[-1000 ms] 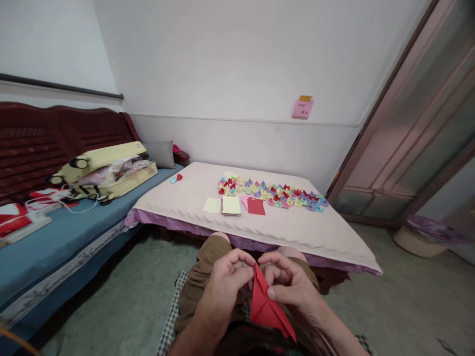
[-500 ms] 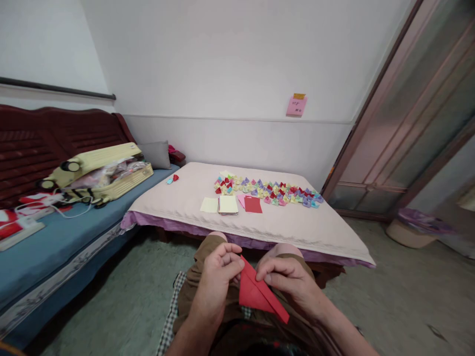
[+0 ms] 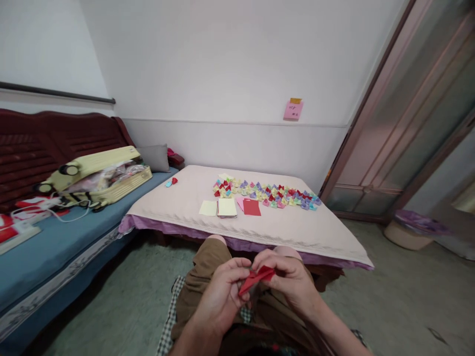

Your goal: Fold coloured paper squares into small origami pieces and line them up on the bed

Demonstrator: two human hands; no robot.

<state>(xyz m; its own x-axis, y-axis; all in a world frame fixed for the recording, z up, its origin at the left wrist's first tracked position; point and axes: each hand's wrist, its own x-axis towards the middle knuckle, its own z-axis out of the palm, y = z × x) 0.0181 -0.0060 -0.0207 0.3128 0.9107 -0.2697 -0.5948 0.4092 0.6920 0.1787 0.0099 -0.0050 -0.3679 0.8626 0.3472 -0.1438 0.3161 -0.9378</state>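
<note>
Over my lap, my left hand [image 3: 222, 296] and my right hand [image 3: 287, 282] both pinch a folded red paper [image 3: 256, 279], which lies nearly edge-on between the fingertips. Both hands have their fingers closed on it. Ahead of my knees stands a low table with a pale cloth [image 3: 297, 232]. On it lie a row of several small folded paper pieces in many colours [image 3: 265, 193], a flat red sheet [image 3: 251, 207], a stack of yellow sheets [image 3: 226, 207] and a single yellow sheet [image 3: 208, 208].
A blue-cushioned wooden sofa [image 3: 55, 247] on the left carries an open yellow suitcase [image 3: 100, 175]. Two small folded pieces [image 3: 171, 182] sit at the table's far left corner. A pink note [image 3: 293, 110] hangs on the wall. A glass door [image 3: 408, 123] and a bin [image 3: 411, 232] are at the right.
The red paper was held upright as a broad triangle; it is now turned flat and folded smaller between both hands. The hands have drawn closer together.
</note>
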